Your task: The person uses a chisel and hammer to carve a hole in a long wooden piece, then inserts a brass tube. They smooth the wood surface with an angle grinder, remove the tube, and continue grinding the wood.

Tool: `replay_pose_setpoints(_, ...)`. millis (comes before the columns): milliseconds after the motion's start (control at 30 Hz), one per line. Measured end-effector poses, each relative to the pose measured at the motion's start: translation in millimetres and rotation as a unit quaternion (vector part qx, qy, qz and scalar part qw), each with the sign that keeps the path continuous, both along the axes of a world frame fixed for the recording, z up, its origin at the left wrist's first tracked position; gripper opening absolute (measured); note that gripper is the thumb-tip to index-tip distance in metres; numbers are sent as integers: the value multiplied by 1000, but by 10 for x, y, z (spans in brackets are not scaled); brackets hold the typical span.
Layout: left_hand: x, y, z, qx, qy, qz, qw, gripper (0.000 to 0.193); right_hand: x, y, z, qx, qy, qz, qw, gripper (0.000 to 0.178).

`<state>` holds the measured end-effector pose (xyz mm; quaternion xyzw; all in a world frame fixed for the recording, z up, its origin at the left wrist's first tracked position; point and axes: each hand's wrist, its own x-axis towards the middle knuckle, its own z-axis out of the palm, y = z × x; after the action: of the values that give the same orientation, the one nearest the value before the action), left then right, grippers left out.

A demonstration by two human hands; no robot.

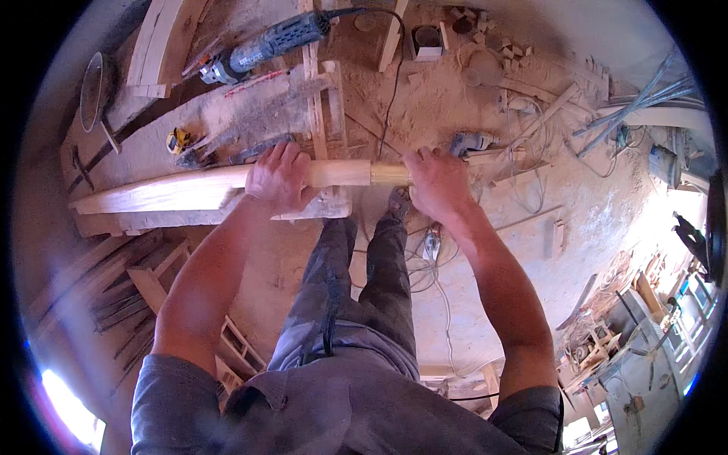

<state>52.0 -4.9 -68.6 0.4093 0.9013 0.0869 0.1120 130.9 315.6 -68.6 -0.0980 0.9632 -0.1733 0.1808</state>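
Note:
A long pale wooden post [182, 191] lies across the near edge of a dusty workbench [262, 106], its right part jutting past the bench. My left hand [277, 180] is closed over the post, fingers wrapped across its top and thumb toward me. At the right, the wood steps down to a narrower yellowish end section [389, 174]. My right hand [437, 182] is closed around the tip of that section, which its fingers hide. Just beyond my left hand, a dark tool [262, 148] lies partly hidden on the bench.
An angle grinder [280, 42] rests at the bench's far side, its cord running to the floor. A yellow-and-black tool [178, 141] sits on the left. Drill [473, 142], looped cables [531, 182], a power strip [431, 246] and wood offcuts [516, 51] lie on the sawdust-covered floor.

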Motion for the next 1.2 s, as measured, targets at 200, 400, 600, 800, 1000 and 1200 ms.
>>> replay_pose_setpoints(200, -10, 16, 15, 24, 14, -2, 1000, 48, 127, -31, -86, -78, 43, -81, 993, 40)
replay_pose_setpoints(400, -4, 2, 49, 51, -9, 15, 999, 49, -293, -88, 123, 4, -140, 6, 990, 35)
replay_pose_setpoints(600, -107, 96, 402, -59, -174, 51, 982, 52, 22, -151, 190, 20, 13, -23, 999, 15)
replay_pose_setpoints(800, -403, 51, 898, -163, -340, 46, 925, 29, 145, -281, 704, 16, 228, -30, 973, 14)
replay_pose_setpoints(1000, 117, 26, 1392, -87, -148, 152, 973, 21, 161, -324, 1243, 34, 195, -22, 980, 20)
replay_pose_setpoints(1200, 536, -204, 1346, 60, 21, 134, 989, 14, 45, -291, 1778, 13, -98, 12, 995, 24)
